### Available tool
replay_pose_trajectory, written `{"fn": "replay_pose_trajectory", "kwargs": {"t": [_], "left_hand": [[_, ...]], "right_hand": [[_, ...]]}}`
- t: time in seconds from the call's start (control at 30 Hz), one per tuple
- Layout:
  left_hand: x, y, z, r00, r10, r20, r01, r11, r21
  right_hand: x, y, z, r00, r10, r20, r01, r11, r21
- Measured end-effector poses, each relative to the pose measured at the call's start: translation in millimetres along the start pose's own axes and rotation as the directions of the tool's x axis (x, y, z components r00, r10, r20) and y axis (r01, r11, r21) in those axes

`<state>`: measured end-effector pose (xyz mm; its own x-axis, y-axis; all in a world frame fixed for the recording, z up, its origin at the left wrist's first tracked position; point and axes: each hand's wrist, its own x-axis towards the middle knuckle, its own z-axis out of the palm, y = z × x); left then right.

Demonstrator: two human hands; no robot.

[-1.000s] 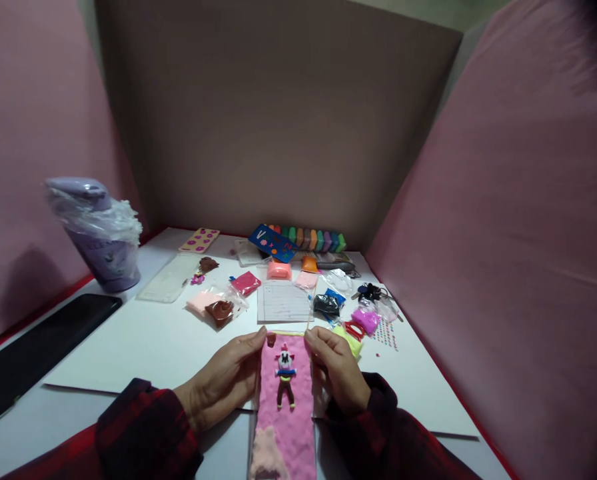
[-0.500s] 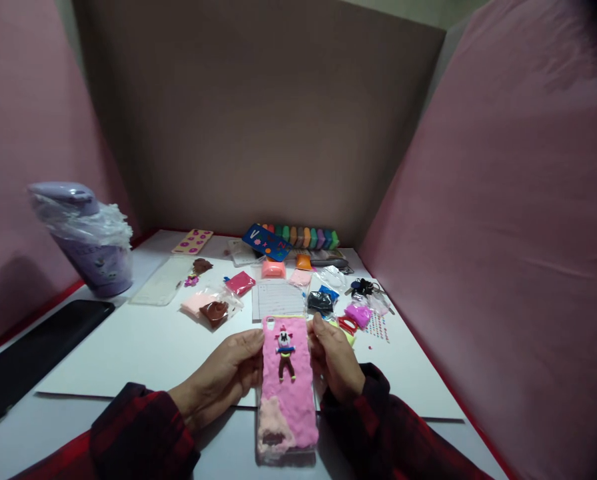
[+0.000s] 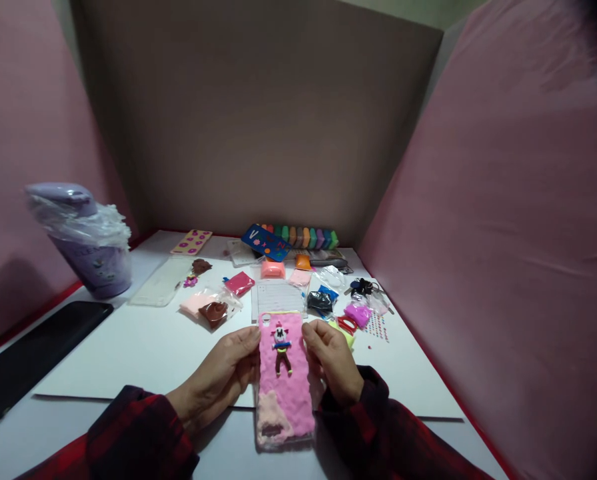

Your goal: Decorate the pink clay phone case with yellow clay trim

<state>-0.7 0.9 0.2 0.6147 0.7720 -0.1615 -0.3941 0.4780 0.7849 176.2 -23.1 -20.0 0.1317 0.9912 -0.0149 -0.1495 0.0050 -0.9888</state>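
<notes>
Pink phone case (image 3: 294, 390) held betw. L hand (image 3: 222, 372) & R hand (image 3: 334, 360), over front of counter (image 3: 228, 443). Both grips pinch its upper long edges, 1 per side. Long axis approx. fore-aft, clay figure (image 3: 281, 352) head outward; from here neither hand clearly nearer.

Far wall (image 3: 258, 120): plain, grey-brown, upper edge sloping down to the right. Left wall (image 3: 23, 113) and right wall (image 3: 498, 220): both pink, flaring outward toward the near side; creases high on the right one. Above the far wall, a pale greenish strip (image 3: 428, 12), possibly ceiling; too little shows to say. Table (image 3: 228, 460): pale top, red edging (image 3: 484, 443) beside the side walls. Light: dim, soft; shadow (image 3: 16, 287) low on the left wall.
</notes>
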Motion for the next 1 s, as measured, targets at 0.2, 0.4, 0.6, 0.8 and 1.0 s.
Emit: {"fn": "replay_pose_trajectory", "kwargs": {"t": [0.2, 0.4, 0.6, 0.8, 1.0], "left_hand": [[0.9, -2.1, -2.0, 1.0, 0.004, 0.0, -0.004, 1.0, -0.01], [1.9, -1.4, -4.4, 0.999, 0.023, -0.026, -0.024, 1.0, -0.019], [1.4, -2.8, -3.9, 0.999, 0.036, -0.011, -0.036, 0.999, -0.015], [0.2, -2.6, -2.5, 1.0, 0.023, 0.0, -0.023, 0.999, -0.027], [2.0, -1.0, -2.4, 0.999, 0.031, -0.019, -0.031, 0.999, -0.03]], "right_hand": [[-0.2, 2.4, -2.1, 1.0, 0.014, 0.018, -0.014, 1.0, 0.022], [-1.4, 3.5, -1.9, 0.999, 0.019, 0.028, -0.022, 0.993, 0.118], [-0.1, 4.5, -2.8, 1.0, -0.017, -0.01, 0.017, 1.0, 0.014], [-1.1, 4.6, -2.8, 1.0, -0.014, 0.012, 0.014, 1.0, 0.013], [-1.3, 4.9, -2.5, 1.0, -0.011, -0.007, 0.011, 0.999, 0.035]]}}
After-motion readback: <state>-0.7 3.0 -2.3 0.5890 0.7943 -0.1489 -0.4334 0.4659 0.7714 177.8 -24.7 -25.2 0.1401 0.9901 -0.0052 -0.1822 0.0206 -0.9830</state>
